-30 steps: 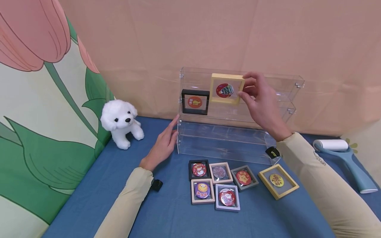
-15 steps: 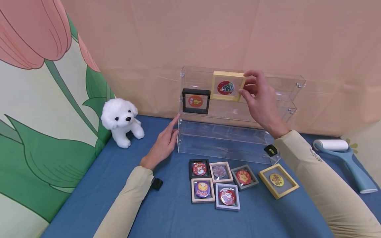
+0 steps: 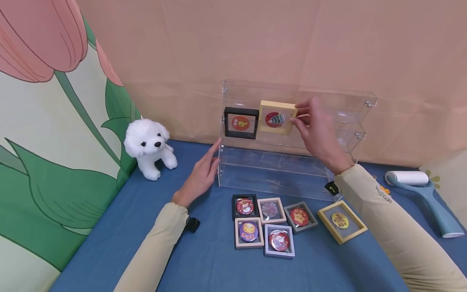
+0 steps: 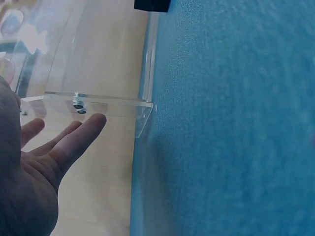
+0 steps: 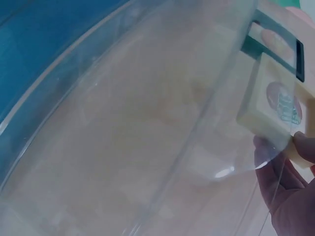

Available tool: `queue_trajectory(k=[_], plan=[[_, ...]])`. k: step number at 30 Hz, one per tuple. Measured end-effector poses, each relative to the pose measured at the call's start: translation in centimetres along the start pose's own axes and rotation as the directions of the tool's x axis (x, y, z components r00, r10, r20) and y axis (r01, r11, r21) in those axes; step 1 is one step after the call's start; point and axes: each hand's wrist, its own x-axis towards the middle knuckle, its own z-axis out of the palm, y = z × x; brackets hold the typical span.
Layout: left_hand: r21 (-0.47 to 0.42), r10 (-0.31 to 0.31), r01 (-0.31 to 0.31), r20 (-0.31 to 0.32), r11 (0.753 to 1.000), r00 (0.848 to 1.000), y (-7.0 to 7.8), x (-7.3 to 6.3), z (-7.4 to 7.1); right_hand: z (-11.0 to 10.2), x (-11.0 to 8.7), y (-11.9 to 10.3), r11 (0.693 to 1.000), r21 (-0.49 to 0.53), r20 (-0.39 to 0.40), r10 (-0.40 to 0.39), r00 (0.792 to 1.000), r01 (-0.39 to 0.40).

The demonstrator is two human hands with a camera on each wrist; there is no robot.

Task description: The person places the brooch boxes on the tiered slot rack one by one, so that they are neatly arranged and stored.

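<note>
My right hand point(image 3: 316, 129) pinches the right side of a pale yellow display frame point(image 3: 278, 104) holding a round red badge with a Christmas tree. The frame's lower part shows through the front lip of a tiered clear acrylic stand point(image 3: 270, 178). To its left on that tier stands a black frame point(image 3: 241, 136) with a red badge. In the right wrist view, thumb and fingers hold the yellow frame point(image 5: 256, 105) at one edge. My left hand point(image 3: 198, 174) rests straight fingers against the stand's left end; in the left wrist view the fingers point(image 4: 81, 142) lie along the acrylic side panel.
In front of the stand, several framed badges lie on the blue cloth point(image 3: 219, 271), among them a yellow frame point(image 3: 324, 225) and a grey frame point(image 3: 312, 224). A white plush dog point(image 3: 146, 142) sits at the left. A blue-handled lint roller point(image 3: 435, 207) lies at the right.
The yellow frame in my right hand has come down and slightly left, its lower part now behind the tier's lip, beside the black frame. My left hand stays at the stand's end.
</note>
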Motion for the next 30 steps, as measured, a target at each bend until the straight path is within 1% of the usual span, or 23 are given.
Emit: queue_trajectory(k=[4, 7, 10, 19, 22, 26, 30], plan=[[0.005, 0.002, -0.002, 0.002, 1.0, 1.0, 0.1, 0.1, -0.1, 0.0, -0.4, 0.2, 0.999, -0.038, 0.034, -0.013, 0.999, 0.015], [0.003, 0.001, -0.001, 0.005, 1.0, 1.0, 0.1, 0.2, -0.1, -0.1, -0.7, 0.2, 0.997, -0.078, 0.062, -0.006, 0.998, 0.011], [-0.005, -0.004, 0.004, 0.006, 1.0, 1.0, 0.2, 0.3, -0.1, -0.2, -0.8, 0.2, 0.994, -0.109, 0.07, -0.008, 0.997, 0.016], [-0.001, -0.027, 0.027, 0.018, 1.0, 0.999, 0.1, 0.1, 0.1, -0.4, -1.3, 0.5, 0.992, -0.123, 0.034, -0.033, 0.999, 0.037], [0.001, -0.031, 0.031, 0.018, 1.0, 0.999, 0.1, 0.0, 0.1, -0.6, -1.5, 0.3, 0.988, -0.145, 0.019, -0.041, 0.999, 0.043], [-0.002, -0.022, 0.022, 0.013, 1.0, 1.0, 0.0, 0.0, 0.1, -1.3, -1.5, -0.3, 0.982, -0.176, -0.024, -0.08, 0.997, 0.074], [-0.004, -0.015, 0.015, 0.008, 1.0, 1.0, -0.1, 0.0, 0.0, -2.3, -1.7, -0.9, 0.974, -0.192, -0.062, -0.131, 0.989, 0.117]])
